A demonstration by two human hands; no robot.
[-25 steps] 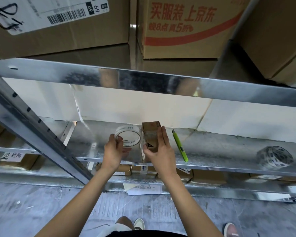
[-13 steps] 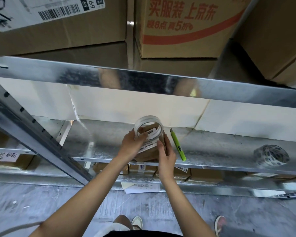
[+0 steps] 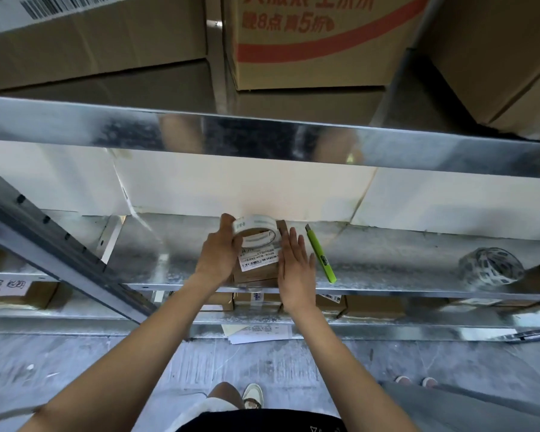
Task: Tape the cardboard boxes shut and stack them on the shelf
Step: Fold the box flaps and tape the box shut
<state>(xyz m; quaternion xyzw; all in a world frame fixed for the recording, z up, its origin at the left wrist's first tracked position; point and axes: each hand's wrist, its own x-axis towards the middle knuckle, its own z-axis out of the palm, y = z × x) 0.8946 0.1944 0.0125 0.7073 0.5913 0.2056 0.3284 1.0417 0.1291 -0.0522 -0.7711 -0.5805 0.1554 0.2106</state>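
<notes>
Now the left hand grips the tape roll over the small cardboard box, whose long axis runs away from the body; the right hand, fingers straight, presses its right side.

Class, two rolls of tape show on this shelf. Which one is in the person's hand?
The clear tape roll, gripped by the left hand over the small cardboard box. The other, the patterned roll, lies untouched far off to the right on the shelf.

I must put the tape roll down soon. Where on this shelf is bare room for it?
Bare metal lies left of the left hand, up to the slanted brace, and between the green utility knife and the patterned tape roll. Around the small box it is crowded.
</notes>
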